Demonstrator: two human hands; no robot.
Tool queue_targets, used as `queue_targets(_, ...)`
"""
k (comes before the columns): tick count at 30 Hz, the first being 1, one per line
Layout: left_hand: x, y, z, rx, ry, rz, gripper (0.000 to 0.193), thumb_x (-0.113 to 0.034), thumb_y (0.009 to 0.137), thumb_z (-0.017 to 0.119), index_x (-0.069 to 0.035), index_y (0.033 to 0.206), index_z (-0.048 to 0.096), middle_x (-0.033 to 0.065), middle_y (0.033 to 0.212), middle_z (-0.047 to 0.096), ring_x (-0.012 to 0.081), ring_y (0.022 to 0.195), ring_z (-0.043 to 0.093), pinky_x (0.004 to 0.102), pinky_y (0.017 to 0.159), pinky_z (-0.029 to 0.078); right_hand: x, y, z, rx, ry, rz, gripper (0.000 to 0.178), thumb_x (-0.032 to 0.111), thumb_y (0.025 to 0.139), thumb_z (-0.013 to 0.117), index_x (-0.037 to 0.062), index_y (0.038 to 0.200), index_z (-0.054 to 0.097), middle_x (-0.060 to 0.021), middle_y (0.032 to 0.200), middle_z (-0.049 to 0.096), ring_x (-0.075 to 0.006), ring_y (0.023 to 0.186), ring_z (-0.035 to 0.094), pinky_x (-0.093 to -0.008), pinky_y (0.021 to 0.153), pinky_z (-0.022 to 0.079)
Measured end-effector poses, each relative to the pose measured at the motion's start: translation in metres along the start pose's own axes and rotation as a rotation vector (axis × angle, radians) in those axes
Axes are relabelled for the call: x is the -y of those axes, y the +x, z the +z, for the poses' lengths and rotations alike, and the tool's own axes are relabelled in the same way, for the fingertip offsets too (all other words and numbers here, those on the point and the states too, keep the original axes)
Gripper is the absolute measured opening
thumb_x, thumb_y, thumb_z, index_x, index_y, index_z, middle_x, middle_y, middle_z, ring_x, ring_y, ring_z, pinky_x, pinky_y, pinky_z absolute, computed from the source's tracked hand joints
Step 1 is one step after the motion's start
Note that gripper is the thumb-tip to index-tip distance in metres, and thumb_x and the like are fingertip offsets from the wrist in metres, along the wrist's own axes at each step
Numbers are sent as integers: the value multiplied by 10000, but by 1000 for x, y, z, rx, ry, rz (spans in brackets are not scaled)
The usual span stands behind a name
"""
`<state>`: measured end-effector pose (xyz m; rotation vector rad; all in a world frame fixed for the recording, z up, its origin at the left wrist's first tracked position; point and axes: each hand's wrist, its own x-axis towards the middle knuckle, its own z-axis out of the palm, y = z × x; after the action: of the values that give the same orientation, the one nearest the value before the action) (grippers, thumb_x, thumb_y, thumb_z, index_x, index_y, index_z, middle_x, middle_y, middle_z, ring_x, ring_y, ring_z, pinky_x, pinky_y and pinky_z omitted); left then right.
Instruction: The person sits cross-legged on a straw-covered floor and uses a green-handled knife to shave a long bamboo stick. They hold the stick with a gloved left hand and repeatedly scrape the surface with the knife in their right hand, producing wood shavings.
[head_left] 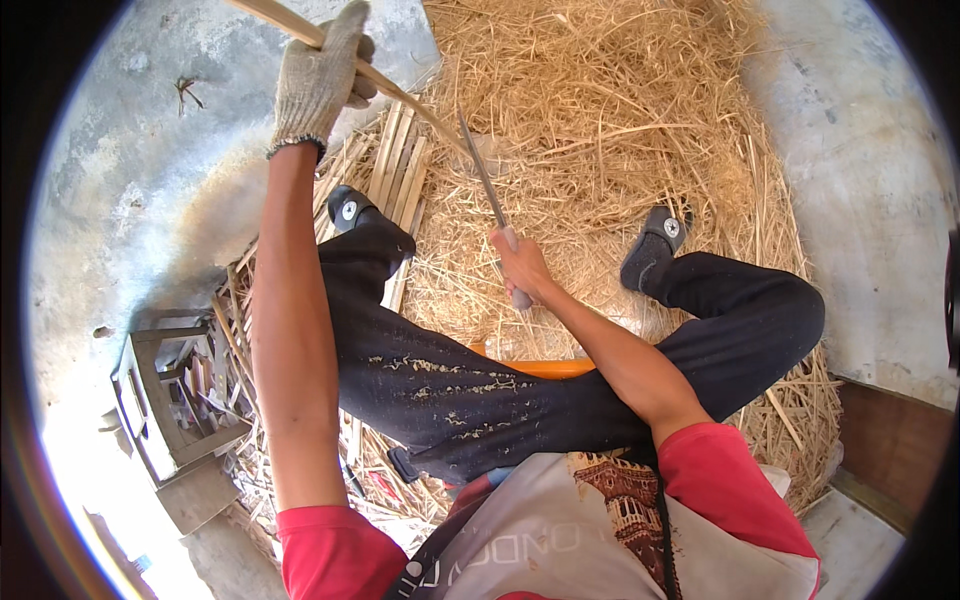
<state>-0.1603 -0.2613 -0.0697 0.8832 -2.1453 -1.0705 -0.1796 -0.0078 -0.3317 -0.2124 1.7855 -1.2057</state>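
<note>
My left hand, in a knitted grey work glove, is closed around a long pale strip of bamboo or wood at the upper left. The strip slants down to the right from beyond the top edge. Bare and closed, my right hand grips the handle of a long knife in front of my lap. Its narrow blade points up and slightly left. Near the blade's tip the strip's lower end meets or crosses it; whether they touch I cannot tell.
Shavings cover the floor between my spread legs and beyond my feet. Split slats lie beside my left foot. A wooden frame stands at the left. Pale walls close in both sides. An orange seat edge shows under me.
</note>
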Motion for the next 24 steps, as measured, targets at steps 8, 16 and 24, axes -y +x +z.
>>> queue_targets(8,32,2,-13,-87,-232,-80,531,-458,971,617,64,912,690,139,616,658,145,473,621,251,396,494,-2,-3,6,-101,-421,-339,557,483,1017,506,-52,895,599,-185,546,541,-299,491,607,-458,536,500)
queue_targets(16,26,-10,-8,-203,-161,-112,579,-491,994,556,48,826,681,165,595,659,182,471,658,273,419,553,9,-6,5,-65,-229,-221,627,508,993,567,-10,639,555,-91,486,498,-214,381,536,-394,406,439)
queue_targets(24,25,-11,-9,-151,-211,-112,552,-487,984,579,36,824,654,146,602,644,183,460,639,284,405,534,-4,5,-24,-6,-284,64,519,479,1019,490,-22,989,621,-157,644,554,-258,537,525,-445,562,471)
